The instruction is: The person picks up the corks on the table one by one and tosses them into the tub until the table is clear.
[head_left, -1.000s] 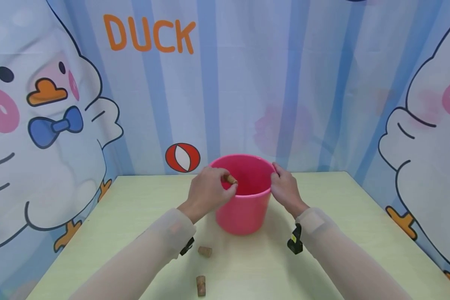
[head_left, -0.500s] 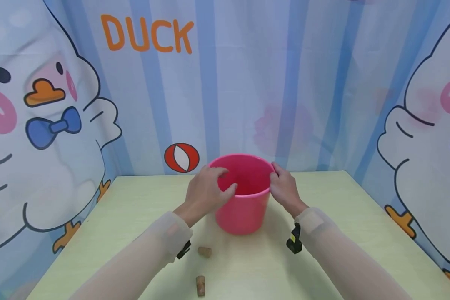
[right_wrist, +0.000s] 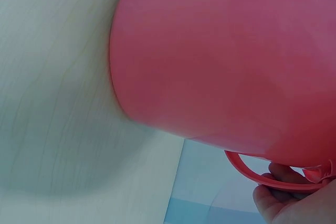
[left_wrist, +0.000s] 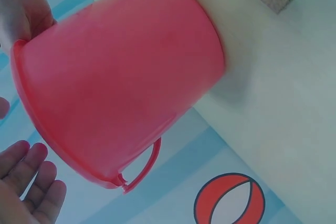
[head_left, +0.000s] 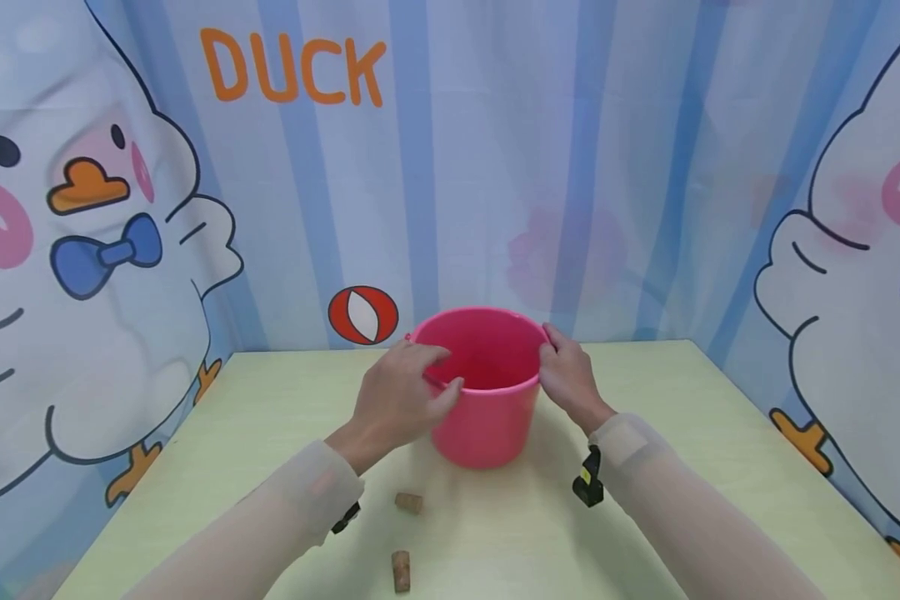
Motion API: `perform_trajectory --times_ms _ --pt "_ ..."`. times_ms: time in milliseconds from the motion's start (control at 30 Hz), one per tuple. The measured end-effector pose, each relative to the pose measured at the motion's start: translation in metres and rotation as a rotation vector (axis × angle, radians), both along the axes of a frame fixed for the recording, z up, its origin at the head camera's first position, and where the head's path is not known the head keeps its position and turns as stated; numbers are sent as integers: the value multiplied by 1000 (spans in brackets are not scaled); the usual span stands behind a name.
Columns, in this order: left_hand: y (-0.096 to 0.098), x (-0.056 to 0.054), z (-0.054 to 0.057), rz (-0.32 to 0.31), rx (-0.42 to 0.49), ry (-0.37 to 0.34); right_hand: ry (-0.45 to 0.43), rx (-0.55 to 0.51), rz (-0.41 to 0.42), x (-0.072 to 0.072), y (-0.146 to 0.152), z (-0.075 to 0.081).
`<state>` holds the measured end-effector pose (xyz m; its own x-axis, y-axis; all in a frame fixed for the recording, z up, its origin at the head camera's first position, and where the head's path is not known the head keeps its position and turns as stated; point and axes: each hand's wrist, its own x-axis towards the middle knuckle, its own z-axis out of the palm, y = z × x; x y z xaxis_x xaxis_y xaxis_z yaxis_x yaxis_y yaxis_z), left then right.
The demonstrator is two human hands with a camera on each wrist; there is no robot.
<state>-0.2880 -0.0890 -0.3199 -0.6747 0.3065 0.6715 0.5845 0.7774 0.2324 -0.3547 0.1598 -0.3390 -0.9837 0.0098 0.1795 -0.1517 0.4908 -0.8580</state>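
Note:
A pink bucket [head_left: 486,429] stands upright on the table. My right hand [head_left: 572,379] grips its right side at the rim, and in the right wrist view the fingers curl about the bucket's handle [right_wrist: 247,170]. At the left of the rim, my left hand [head_left: 396,396] has its thumb and fingers spread, holding nothing. The left wrist view shows those fingers [left_wrist: 34,174] loosely extended beside the rim. One cork [head_left: 408,502] lies in front of the bucket, and a second cork [head_left: 401,572] is closer to me. The bucket's bottom inside is hidden.
The pale wooden table [head_left: 285,425] carries all of this. Behind it hangs a blue striped cloth [head_left: 465,167] printed with ducks and a red ball.
The cork my left hand held over the bucket has left its fingers, and the fingers have spread. That hand has then drawn back left and slightly down. The right hand keeps its grip.

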Motion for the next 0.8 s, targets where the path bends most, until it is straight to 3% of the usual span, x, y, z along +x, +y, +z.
perform_trajectory --times_ms 433,800 --pt "-20 1 -4 -32 -24 132 9 -15 3 0 0 -1" --pt "-36 6 -14 -19 -29 109 16 -8 -1 1 1 -1"
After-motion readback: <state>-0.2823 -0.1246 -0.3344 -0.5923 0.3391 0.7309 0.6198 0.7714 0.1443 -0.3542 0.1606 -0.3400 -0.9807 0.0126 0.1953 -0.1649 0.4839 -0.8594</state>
